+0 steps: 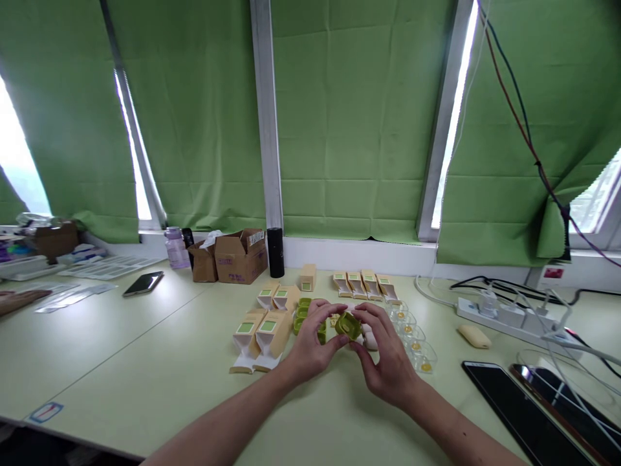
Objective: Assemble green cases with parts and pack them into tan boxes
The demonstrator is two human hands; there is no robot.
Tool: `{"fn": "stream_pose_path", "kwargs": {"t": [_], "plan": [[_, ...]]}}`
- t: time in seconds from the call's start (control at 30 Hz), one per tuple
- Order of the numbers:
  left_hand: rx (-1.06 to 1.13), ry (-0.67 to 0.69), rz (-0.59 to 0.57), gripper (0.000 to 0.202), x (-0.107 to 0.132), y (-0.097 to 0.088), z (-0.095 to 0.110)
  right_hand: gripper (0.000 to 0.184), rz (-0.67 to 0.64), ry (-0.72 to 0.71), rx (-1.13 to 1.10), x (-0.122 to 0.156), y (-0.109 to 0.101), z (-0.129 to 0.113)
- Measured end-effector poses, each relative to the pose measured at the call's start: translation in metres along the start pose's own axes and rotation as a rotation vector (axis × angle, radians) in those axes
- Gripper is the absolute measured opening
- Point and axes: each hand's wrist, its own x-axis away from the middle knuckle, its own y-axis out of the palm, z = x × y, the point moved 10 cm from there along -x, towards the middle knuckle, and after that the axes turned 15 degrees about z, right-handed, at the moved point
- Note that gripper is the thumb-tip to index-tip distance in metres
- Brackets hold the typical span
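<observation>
Between my left hand (315,340) and my right hand (385,356) is a small olive-green square cup (348,326), tilted so its hollow inside faces me. The fingers of both hands are closed on its edges. Just behind my left hand stand more green cups (301,310), partly hidden by it. White rounded pieces (369,338) show beyond my right fingers. To the right sits a line of clear plastic cups (416,346) with yellow centres. Several open beige cartons (272,331) with green squares lie left of my hands.
More beige cartons (363,285) stand at the back. Farther off are a cardboard box (241,257), a black cylinder (275,252) and a phone (143,283). At right lie a power strip (514,320), cables and a dark tablet (519,404). Another person's hand (22,299) rests far left.
</observation>
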Motion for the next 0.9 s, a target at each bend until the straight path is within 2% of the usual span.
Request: {"fn": "stream_pose_path", "kwargs": {"t": [0.23, 0.47, 0.7, 0.9], "plan": [[-0.060, 0.025, 0.002, 0.049, -0.002, 0.001, 0.000, 0.057, -0.002, -0.009, -0.002, 0.001, 0.000, 0.003], [-0.118, 0.086, 0.067, 0.045, -0.002, -0.002, 0.003, 0.055, 0.010, -0.016, 0.007, -0.001, -0.003, 0.002], [-0.158, 0.189, 0.091, 0.044, 0.001, -0.002, 0.013, 0.037, 0.125, -0.132, 0.188, -0.007, -0.013, -0.007], [-0.193, 0.295, 0.059, 0.047, 0.005, 0.003, 0.026, 0.030, 0.102, -0.174, 0.263, -0.007, -0.009, -0.012]]}}
